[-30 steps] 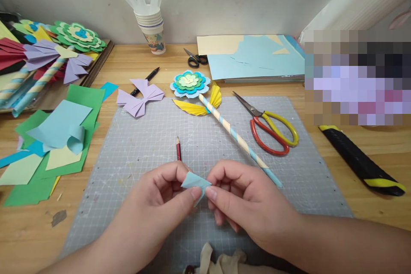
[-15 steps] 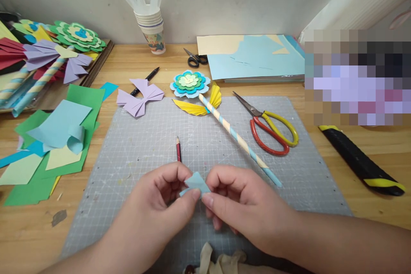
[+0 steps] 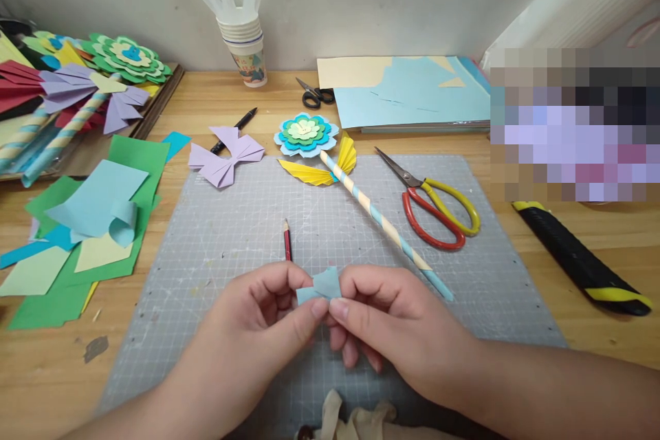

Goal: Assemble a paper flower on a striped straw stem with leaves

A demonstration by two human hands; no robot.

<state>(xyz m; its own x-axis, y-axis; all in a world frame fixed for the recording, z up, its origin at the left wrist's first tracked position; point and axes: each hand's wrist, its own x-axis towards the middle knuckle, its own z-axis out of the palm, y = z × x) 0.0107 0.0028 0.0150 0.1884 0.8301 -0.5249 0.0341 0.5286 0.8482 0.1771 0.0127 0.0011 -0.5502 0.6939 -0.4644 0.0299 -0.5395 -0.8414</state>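
Note:
A small folded piece of light blue paper [image 3: 326,284] is pinched between my two hands, above the near part of the grey cutting mat [image 3: 216,330]. My left hand [image 3: 268,323] grips its left side between thumb and fingers. On its right side, the thumb and fingers of my right hand [image 3: 397,323] are closed, with both thumb tips almost touching. Just beyond my left fingers lies a dark red pencil [image 3: 287,242]. A paper flower [image 3: 306,134] on a striped stem [image 3: 379,215] with yellow pleated leaves [image 3: 309,172] lies farther back.
Scissors with red and yellow handles [image 3: 433,220] lie right of the stem, and a black-and-yellow cutter [image 3: 572,254] beyond the mat. A purple paper bow [image 3: 227,157] touches a black pen [image 3: 242,125]. Paper scraps [image 3: 103,199] pile up at left; paper cups [image 3: 242,48] hold straws.
The blue paper has turned between my fingers, its raised point now farther right. My thumbs have drawn slightly closer together. Other things stay where they were.

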